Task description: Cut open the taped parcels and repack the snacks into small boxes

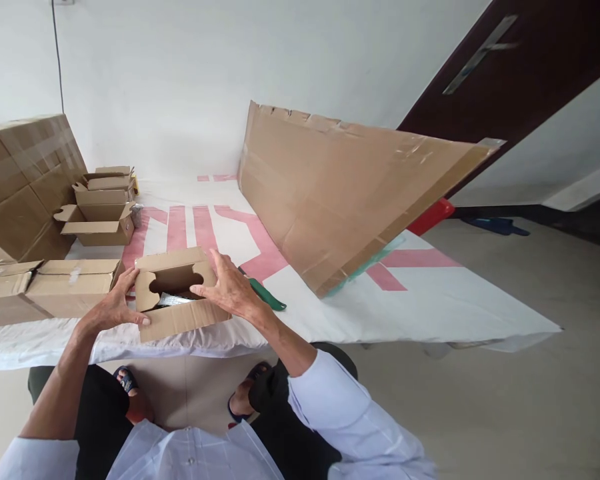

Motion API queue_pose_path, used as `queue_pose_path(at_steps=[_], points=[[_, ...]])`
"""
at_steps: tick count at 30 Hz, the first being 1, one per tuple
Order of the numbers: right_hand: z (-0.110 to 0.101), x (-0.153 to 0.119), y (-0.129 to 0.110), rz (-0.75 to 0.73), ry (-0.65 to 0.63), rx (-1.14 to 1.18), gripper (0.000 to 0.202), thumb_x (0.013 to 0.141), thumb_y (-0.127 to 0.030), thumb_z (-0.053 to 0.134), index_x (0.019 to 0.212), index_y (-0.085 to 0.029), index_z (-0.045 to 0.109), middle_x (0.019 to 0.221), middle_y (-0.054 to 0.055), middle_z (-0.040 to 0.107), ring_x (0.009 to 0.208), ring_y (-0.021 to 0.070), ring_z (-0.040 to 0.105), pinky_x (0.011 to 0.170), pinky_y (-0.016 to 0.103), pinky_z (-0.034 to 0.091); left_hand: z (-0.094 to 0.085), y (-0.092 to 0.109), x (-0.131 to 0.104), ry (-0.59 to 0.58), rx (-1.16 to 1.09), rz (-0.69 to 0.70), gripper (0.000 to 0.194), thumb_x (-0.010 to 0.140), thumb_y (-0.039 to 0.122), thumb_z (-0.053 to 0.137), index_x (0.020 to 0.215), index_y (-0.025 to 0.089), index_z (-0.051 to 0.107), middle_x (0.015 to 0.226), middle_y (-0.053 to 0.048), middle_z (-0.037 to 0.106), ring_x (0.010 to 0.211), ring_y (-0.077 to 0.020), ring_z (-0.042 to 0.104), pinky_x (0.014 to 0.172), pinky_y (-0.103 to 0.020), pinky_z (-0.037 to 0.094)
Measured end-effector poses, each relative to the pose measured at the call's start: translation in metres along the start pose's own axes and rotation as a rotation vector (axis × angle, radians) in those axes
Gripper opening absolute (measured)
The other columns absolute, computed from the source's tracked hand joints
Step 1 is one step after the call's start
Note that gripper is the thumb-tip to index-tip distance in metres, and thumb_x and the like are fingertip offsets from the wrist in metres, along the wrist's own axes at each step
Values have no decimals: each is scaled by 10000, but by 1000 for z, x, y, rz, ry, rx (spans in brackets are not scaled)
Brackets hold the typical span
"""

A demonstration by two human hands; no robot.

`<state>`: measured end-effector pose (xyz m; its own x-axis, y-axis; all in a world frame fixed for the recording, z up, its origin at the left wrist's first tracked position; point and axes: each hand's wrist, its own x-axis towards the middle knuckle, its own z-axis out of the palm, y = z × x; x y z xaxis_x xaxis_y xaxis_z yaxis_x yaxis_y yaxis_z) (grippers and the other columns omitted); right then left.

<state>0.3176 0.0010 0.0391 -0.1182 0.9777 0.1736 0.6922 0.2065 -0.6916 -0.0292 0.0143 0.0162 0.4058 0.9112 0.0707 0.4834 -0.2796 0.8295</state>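
Observation:
A small cardboard box (180,322) sits near the table's front edge with its top flaps partly open. Inside it lies a white printed paper or label (174,300); whatever is under that is hidden. My left hand (111,308) holds the box's left side, thumb on the front flap. On the opposite side, my right hand (230,285) grips the right flap, its thumb reaching over the opening. Just right of that hand lies a green-handled tool (267,295), partly hidden behind the hand.
Closed cardboard boxes (75,288) stand to the left, beside a large carton stack (25,180). Behind are open small boxes (97,227). A big cardboard sheet (330,193) leans across the white-and-pink covered table (430,313), with a red object (433,217) behind it.

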Motion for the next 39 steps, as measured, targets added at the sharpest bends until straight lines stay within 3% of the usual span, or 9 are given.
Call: queue_pose_path(at_steps=[6,10,16,19,22,25,28,33,39], points=[[10,1,-7,50,5,-29,879,840,-334,691,1675,-212,445,1581,186,619,1397,373,639,1147,522,522,1,0,0,14,35,6,1346,631,593,1031,1760,289,364,1862,-232,141,1585,-510,437,1151,-637,573],[7,6,20,92,92,241,649,893,-355,553,1517,-193,624,1427,153,747,1317,333,699,1130,485,553,7,2,-5,31,42,-10,1348,606,558,1046,1751,283,391,1795,-220,332,1474,-449,571,1108,-574,609],[1,6,59,210,117,401,660,880,-450,524,1442,-145,687,1040,106,806,908,310,757,769,436,668,20,21,-19,126,29,-65,1167,737,531,981,1737,276,437,1595,-164,632,1398,-413,649,1077,-509,610],[5,-4,65,245,110,438,709,893,-555,578,1481,-168,669,1147,141,803,947,321,780,730,410,685,5,31,-26,204,162,20,1013,761,515,971,1656,273,564,1513,-154,699,1368,-413,671,1108,-524,582],[10,-11,66,260,84,460,748,885,-631,629,1500,-206,660,1311,173,782,996,342,801,715,411,697,-31,28,-27,200,421,86,1051,659,459,1033,1607,307,605,1684,-150,557,1548,-444,512,1263,-583,431],[13,-12,67,264,85,457,774,862,-656,650,1488,-201,666,1357,183,774,1025,352,808,729,418,703,-72,12,-18,81,671,-25,1220,548,424,1070,1639,320,533,1795,-190,397,1658,-519,306,1279,-689,310],[14,-10,69,281,85,468,793,844,-659,651,1474,-177,672,1336,192,782,1006,349,810,724,418,702,-93,-1,-4,-17,826,-132,1327,422,290,1085,1628,301,530,1752,-252,430,1622,-589,304,1230,-736,303],[14,-8,72,273,102,442,756,833,-650,646,1418,-174,699,1398,188,766,1026,344,801,747,419,694,-79,7,-3,-77,950,-147,1227,512,226,1016,1629,229,509,1521,-249,587,1404,-530,549,1169,-632,368],[14,-9,76,254,78,451,766,846,-680,634,1420,-175,690,1427,190,751,1037,348,799,712,416,691,-68,18,-38,-48,986,-128,1146,541,219,982,1586,253,514,1427,-196,610,1298,-485,606,1125,-591,404]])
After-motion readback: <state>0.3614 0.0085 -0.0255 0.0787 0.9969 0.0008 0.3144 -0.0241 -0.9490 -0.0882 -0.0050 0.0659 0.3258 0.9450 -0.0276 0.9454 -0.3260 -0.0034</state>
